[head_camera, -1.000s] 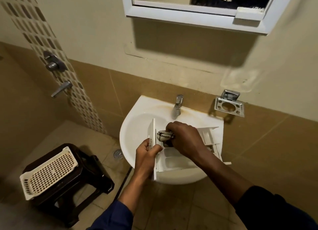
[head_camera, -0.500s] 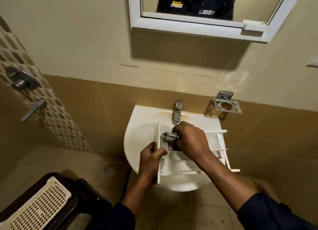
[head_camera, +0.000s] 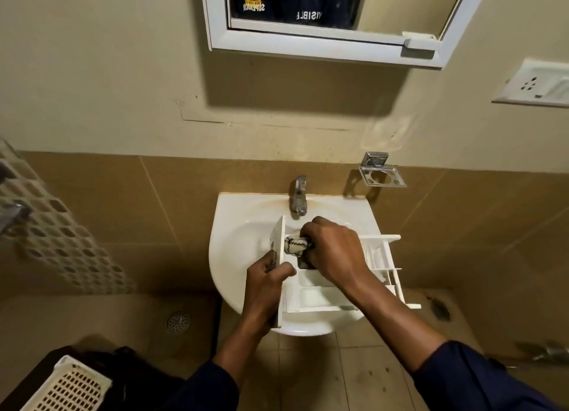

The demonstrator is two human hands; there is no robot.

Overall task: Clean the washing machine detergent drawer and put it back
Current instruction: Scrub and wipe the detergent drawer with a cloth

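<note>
The white detergent drawer [head_camera: 320,296] lies across the white wash basin [head_camera: 234,247], its front panel standing up on the left. My left hand [head_camera: 266,283] grips that front panel at its near end. My right hand [head_camera: 331,250] is closed on a bunched white cloth [head_camera: 295,246] with dark stitching, pressed into the drawer's far left compartment. The compartments under my right hand are hidden.
A chrome tap [head_camera: 299,200] stands at the basin's back, and a chrome holder [head_camera: 381,176] is on the wall to its right. A mirror cabinet [head_camera: 323,41] hangs above. A cream perforated tray [head_camera: 70,389] rests on a dark stool at bottom left. A floor drain [head_camera: 178,320] lies left of the basin.
The head camera has swung right and tilted up, so the basin sits more centred. Both hands keep their holds; the cloth stays in the same compartment.
</note>
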